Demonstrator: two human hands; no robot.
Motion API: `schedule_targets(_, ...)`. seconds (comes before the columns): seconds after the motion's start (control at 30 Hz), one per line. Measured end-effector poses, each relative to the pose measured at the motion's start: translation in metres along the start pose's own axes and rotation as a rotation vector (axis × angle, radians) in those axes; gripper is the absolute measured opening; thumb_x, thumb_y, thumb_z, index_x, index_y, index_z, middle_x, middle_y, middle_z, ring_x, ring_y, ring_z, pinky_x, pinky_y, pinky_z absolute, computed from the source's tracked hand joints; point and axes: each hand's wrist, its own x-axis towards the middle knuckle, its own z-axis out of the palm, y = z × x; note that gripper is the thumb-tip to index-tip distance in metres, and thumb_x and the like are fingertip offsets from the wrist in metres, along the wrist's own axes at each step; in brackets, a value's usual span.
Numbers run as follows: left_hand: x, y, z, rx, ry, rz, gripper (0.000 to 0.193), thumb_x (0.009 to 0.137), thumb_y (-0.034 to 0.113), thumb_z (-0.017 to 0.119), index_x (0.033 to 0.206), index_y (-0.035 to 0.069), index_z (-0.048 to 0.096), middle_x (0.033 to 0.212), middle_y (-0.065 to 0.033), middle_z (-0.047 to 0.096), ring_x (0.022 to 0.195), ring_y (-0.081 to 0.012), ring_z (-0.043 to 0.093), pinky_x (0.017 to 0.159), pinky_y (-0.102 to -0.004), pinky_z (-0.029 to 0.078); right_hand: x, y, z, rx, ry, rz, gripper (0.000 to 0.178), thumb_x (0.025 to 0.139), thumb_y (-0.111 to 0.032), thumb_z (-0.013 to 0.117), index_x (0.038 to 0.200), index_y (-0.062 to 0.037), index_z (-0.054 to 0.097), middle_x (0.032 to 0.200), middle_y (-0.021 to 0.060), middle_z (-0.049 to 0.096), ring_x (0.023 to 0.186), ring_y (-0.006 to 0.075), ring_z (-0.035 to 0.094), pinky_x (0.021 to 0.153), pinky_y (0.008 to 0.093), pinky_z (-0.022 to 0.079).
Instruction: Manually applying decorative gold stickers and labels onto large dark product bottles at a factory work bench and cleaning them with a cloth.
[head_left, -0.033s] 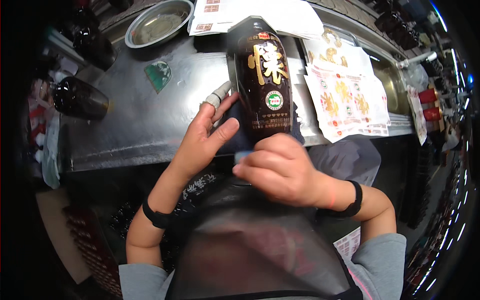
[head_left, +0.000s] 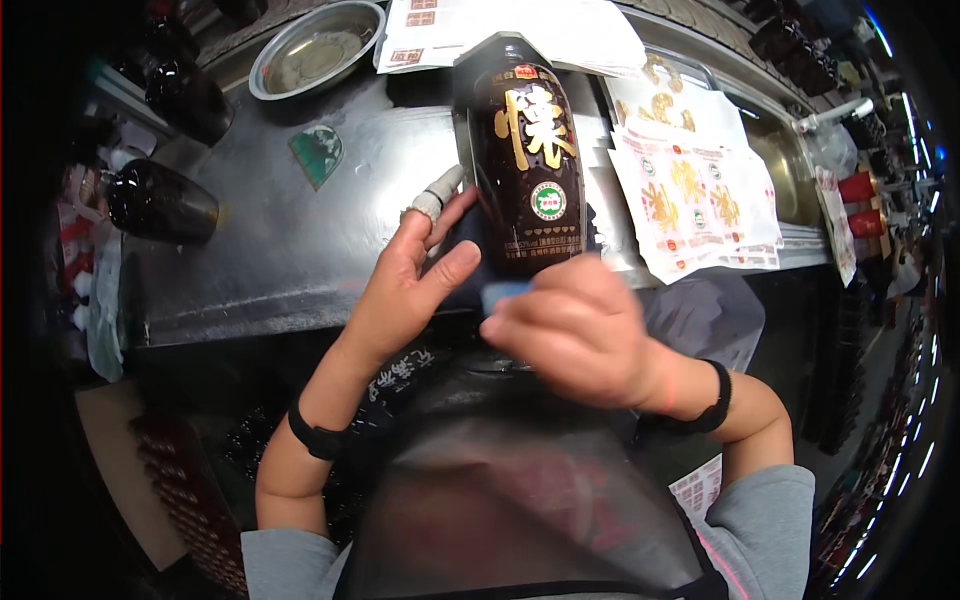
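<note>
A dark brown glossy bottle (head_left: pixel 522 150) with large gold lettering and a round green-and-white emblem lies on the metal bench. Its near end rests over a dark cloth (head_left: pixel 596 235). My left hand (head_left: pixel 405 285) is open beside it, thumb apart, its wrapped fingertips at the bottle's left side. My right hand (head_left: pixel 580 335), blurred by motion, is closed at the bottle's near end. From its fingers sticks out a small flat blue piece (head_left: pixel 503 294), whose exact kind I cannot make out.
Sheets of gold-and-red decals (head_left: pixel 690 205) lie right of the bottle, white printed paper (head_left: pixel 520 22) behind it. A metal basin (head_left: pixel 262 80) of liquid stands at the far left. A green scraper-like piece (head_left: pixel 318 155) and another dark bottle (head_left: pixel 160 198) are on the left.
My right hand has shifted slightly to the right with the small blue piece. The left hand and the bottle stay almost where they were.
</note>
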Motion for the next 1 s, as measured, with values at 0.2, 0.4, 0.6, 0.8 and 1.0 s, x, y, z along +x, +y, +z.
schedule_targets(0.2, 0.006, -0.002, 0.02, 0.157, 0.08, 0.055, 0.082, 0.093, 0.026, 0.073, 0.153, -0.005, 0.027, 0.153, -0.0203, 0.039, 0.145, -0.0299, 0.037, 0.116, -0.0392, 0.03, -0.02, 0.003, -0.019, 0.259, 0.067, 0.273, 0.023, 0.072, -0.001, 0.076, 0.093, -0.0027, 0.069, 0.085, 0.0085, 0.066, 0.074, 0.0256, 0.064, 0.066, 0.0355, 0.052)
schedule_targets(0.4, 0.008, 0.0, 0.03, 0.256, 0.133, 0.079, 0.088, 0.087, 0.026, 0.08, 0.151, -0.006, 0.028, 0.151, -0.0237, 0.042, 0.143, -0.0299, 0.04, 0.117, -0.0395, 0.029, -0.021, 0.027, -0.019, 0.607, 0.416, 1.126, 0.021, 0.086, -0.008, 0.076, 0.095, -0.0014, 0.059, 0.09, 0.0048, 0.066, 0.081, 0.0077, 0.061, 0.072, 0.0243, 0.051)
schedule_targets(0.6, 0.011, -0.006, 0.024, 0.206, 0.136, 0.036, 0.09, 0.084, 0.023, 0.082, 0.151, -0.007, 0.03, 0.151, -0.0234, 0.042, 0.143, -0.0296, 0.04, 0.118, -0.0402, 0.03, -0.063, 0.049, -0.021, 0.633, 0.456, 1.251, 0.021, 0.088, -0.007, 0.075, 0.096, -0.0019, 0.056, 0.086, 0.0026, 0.064, 0.079, 0.0063, 0.059, 0.07, 0.0228, 0.05)
schedule_targets(0.8, 0.011, 0.006, 0.029, 0.153, 0.125, 0.015, 0.09, 0.085, 0.018, 0.081, 0.153, -0.006, 0.027, 0.152, -0.0216, 0.041, 0.144, -0.0284, 0.038, 0.119, -0.0395, 0.028, 0.0, 0.048, -0.014, 0.44, 0.378, 0.905, 0.021, 0.086, -0.006, 0.075, 0.095, -0.0012, 0.057, 0.087, 0.0033, 0.062, 0.08, 0.0082, 0.058, 0.072, 0.0256, 0.049)
schedule_targets(1.0, 0.013, 0.009, 0.024, 0.225, 0.11, -0.004, 0.088, 0.085, 0.023, 0.08, 0.152, -0.005, 0.029, 0.152, -0.0205, 0.042, 0.144, -0.0285, 0.039, 0.118, -0.0404, 0.028, -0.038, 0.074, -0.025, 0.575, 0.438, 1.129, 0.018, 0.087, -0.005, 0.073, 0.095, -0.0012, 0.057, 0.085, 0.0029, 0.063, 0.079, 0.0067, 0.057, 0.07, 0.0238, 0.048)
